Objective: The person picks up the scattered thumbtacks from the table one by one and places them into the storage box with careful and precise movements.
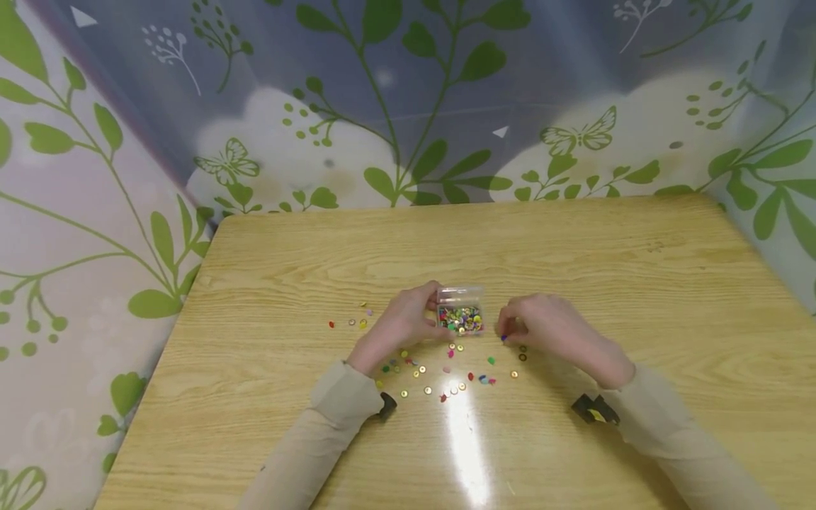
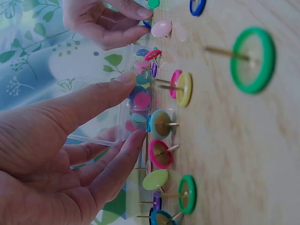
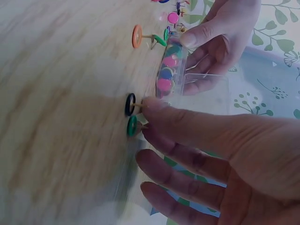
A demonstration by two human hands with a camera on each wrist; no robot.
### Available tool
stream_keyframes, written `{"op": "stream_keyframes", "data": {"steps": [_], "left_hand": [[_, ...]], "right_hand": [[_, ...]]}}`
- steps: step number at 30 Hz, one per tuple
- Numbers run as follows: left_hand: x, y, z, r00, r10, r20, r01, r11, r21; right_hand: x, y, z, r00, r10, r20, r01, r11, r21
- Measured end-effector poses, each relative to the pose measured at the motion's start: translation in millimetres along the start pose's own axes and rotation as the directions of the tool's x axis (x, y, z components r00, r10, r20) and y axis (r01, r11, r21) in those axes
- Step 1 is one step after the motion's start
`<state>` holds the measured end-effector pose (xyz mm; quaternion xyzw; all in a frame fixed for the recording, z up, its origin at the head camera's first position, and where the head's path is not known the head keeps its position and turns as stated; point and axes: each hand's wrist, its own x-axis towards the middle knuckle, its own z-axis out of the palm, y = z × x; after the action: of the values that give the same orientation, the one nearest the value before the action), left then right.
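Observation:
A small clear plastic box (image 1: 460,320), lid raised at the back, is filled with colourful thumbtacks. My left hand (image 1: 404,322) holds it by its left side, thumb at the front and fingers behind. To the right of the box, my right hand (image 1: 542,326) pinches a blue thumbtack (image 1: 503,338) between thumb and forefinger, low over the table. That tack is mostly hidden by the fingers in the left wrist view. A black thumbtack (image 3: 130,104) and a green thumbtack (image 3: 132,126) lie point up by the right fingertips in the right wrist view.
Loose thumbtacks (image 1: 422,369) in several colours lie scattered on the wooden table (image 1: 319,255), mostly in front of and left of the box. A leaf-patterned curtain (image 1: 433,106) stands behind the table's far edge.

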<state>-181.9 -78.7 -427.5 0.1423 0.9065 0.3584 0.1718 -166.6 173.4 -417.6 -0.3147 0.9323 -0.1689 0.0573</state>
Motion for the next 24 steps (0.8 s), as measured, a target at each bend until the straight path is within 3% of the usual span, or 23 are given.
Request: {"op": "stream_keyframes", "data": {"steps": [7,16,24], "left_hand": [[0.0,0.5,-0.5,1.0,-0.003,0.001,0.003,1.0,-0.007],[-0.3,-0.8,-1.1,1.0,0.012,-0.002,-0.012,1.0,0.013],[-1.1,-1.2,-1.2,1.0,0.021,-0.002,-0.021,1.0,0.007]], "right_hand": [[0.9,-3.0,-0.9,1.0,0.002,-0.027,-0.002,1.0,-0.006],[5.5,-5.0,-1.5,0.993,-0.011,-0.116,0.009,1.0,-0.017],[14.3,-16.0,-4.6,0.99,-0.024,-0.137,0.022,1.0,-0.011]]}}
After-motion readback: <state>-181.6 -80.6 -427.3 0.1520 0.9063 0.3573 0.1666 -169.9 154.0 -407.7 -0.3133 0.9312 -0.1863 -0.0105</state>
